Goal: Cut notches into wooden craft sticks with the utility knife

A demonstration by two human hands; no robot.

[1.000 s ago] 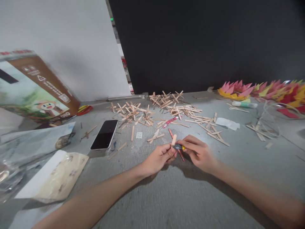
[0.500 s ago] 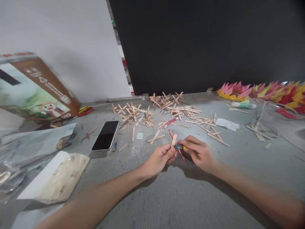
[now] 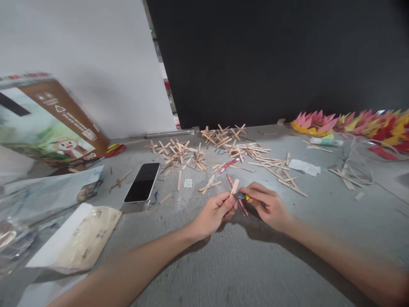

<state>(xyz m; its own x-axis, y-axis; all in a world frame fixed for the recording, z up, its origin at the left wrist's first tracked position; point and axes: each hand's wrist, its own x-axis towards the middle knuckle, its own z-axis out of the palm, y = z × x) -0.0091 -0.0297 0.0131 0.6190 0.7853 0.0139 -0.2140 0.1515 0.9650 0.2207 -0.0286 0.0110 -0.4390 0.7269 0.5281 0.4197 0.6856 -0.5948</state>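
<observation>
Between thumb and fingers, my left hand (image 3: 215, 213) pinches a short wooden stick (image 3: 235, 186), its upper end sticking up. My right hand (image 3: 266, 204) grips a small yellow-handled tool (image 3: 247, 197) whose dark grey blade (image 3: 239, 196) touches the stick just above my left fingertips. A thin red patterned strip (image 3: 244, 209) lies slanted on the table beneath and between both hands. Past the hands, many wooden sticks (image 3: 177, 151) are heaped, several joined into crosses. A red wrapped piece (image 3: 228, 165) lies at the near side of the heap.
A black phone (image 3: 142, 182) lies to the left on the grey table (image 3: 204, 273). Paper and plastic packets (image 3: 84, 238) and a printed box (image 3: 54, 123) are farther left. At the right are a glue stick (image 3: 326, 141), a white paper scrap (image 3: 305, 167), a cable and pink-yellow paper crowns (image 3: 315, 123).
The stick's upper end has tilted slightly to the right. Both hands keep nearly the same place and hold, and the view has shifted a little.
</observation>
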